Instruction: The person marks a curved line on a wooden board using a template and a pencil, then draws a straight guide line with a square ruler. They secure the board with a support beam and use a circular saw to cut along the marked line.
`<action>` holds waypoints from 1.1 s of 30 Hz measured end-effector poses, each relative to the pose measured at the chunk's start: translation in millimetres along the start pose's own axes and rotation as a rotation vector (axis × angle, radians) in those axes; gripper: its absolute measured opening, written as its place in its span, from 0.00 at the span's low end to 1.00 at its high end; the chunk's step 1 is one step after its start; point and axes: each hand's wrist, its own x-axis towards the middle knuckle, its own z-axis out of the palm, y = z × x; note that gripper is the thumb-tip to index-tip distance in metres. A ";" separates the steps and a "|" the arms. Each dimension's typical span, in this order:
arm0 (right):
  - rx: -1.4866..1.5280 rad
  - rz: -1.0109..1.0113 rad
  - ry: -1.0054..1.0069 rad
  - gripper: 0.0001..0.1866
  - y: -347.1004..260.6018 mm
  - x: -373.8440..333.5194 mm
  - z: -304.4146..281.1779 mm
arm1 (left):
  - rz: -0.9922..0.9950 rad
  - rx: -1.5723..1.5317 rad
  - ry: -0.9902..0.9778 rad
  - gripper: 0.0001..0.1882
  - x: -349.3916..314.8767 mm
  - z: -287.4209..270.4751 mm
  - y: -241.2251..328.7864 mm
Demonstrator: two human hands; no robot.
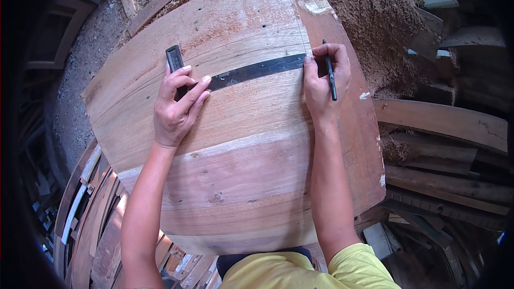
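Observation:
A wide wooden panel [235,171] made of several joined boards lies in front of me. Across it rests a carpenter's square, its dark metal blade [257,71] reaching toward the panel's right edge. My left hand [179,104] grips the square around its black stock [173,58], with fingertips pressing near the blade's left end. At the blade's right end is my right hand [327,83], its thumb touching the tip. Between the fingers of that hand sits a dark pen or marker [330,77], pointing away from the blade. A thin dark line runs along the panel's right side.
Under the panel, a reddish-brown board [356,150] sticks out on the right. Sawdust [369,21] is heaped at the far right and far edge. Stacked timber pieces [444,123] crowd the right, and more wood strips [88,219] lie at the lower left.

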 end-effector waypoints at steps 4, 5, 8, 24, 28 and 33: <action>0.012 0.007 0.002 0.10 0.7 -0.2 0.7 | 0.000 0.005 -0.004 0.20 -0.1 0.0 0.1; 0.019 0.017 -0.004 0.10 1.2 -0.3 0.9 | 0.000 0.008 -0.007 0.20 -0.3 -0.2 0.1; 0.026 0.011 0.001 0.10 2.9 0.0 1.4 | 0.013 0.015 -0.008 0.21 0.9 0.6 -0.5; 0.062 -0.005 0.123 0.08 -7.1 1.0 3.0 | 0.015 0.016 -0.005 0.18 0.7 -2.8 -4.7; 0.166 -0.208 0.186 0.08 -24.6 0.1 5.4 | 0.003 -0.002 -0.010 0.17 -0.2 0.8 -7.3; 0.488 -0.143 -0.423 0.05 -58.0 12.6 7.8 | -0.017 -0.001 -0.023 0.19 -5.3 -1.1 -7.2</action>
